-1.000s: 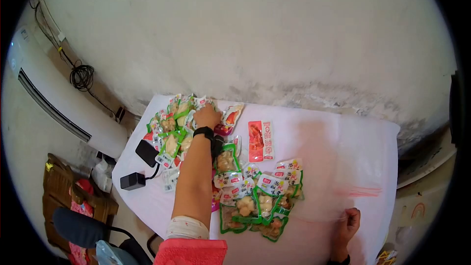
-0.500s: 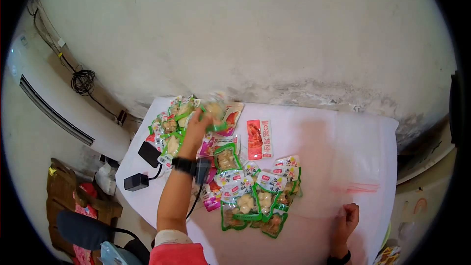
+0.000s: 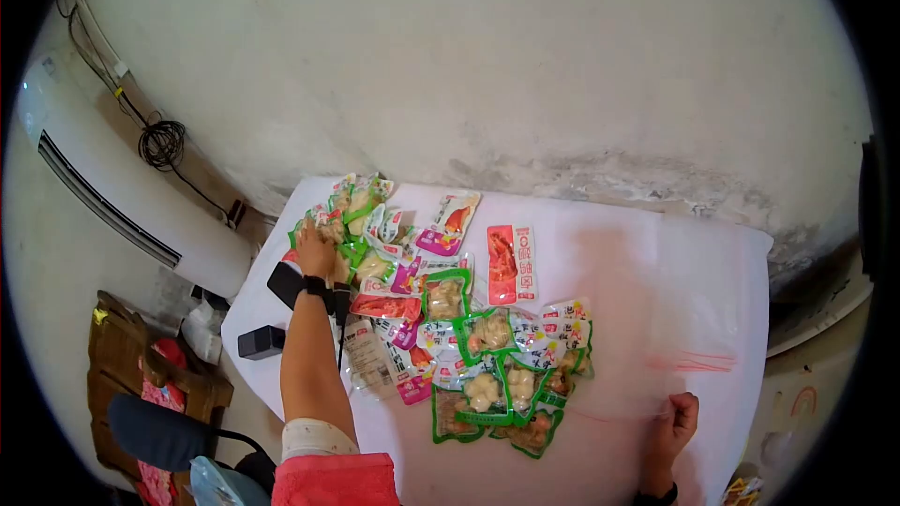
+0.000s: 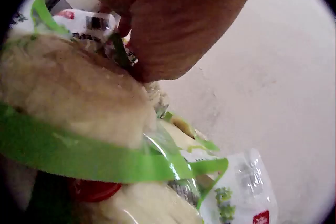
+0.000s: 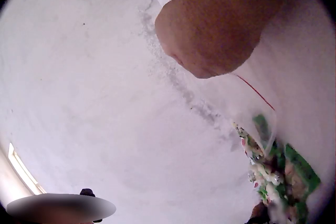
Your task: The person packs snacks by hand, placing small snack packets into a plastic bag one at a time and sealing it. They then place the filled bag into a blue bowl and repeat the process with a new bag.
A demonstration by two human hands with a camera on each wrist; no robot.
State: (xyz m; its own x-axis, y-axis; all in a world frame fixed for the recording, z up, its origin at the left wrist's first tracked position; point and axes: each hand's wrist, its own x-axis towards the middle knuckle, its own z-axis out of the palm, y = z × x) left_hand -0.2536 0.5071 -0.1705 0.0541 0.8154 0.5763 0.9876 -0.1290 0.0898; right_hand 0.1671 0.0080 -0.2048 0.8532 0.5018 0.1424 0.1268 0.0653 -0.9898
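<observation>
In the head view my left hand reaches over a heap of snack packets at the table's far left, its fingers down among them. The left wrist view shows that hand right at clear, green-edged packets with pale food inside; its fingertips are mostly hidden. On the right of the table my right hand is curled at the edge of a clear plastic bag with red lines. In the right wrist view, a thin red line runs from under this hand.
Several green-edged packets lie piled at the table's middle. Near them are purple-and-white packets and a red packet. A black phone-like slab and black box lie at the left edge. The wall stands behind.
My left hand lifted a green-edged packet from the far heap, and is now back at that heap, farther left. Another green-edged packet lies on the middle pile. My right hand stays in place.
</observation>
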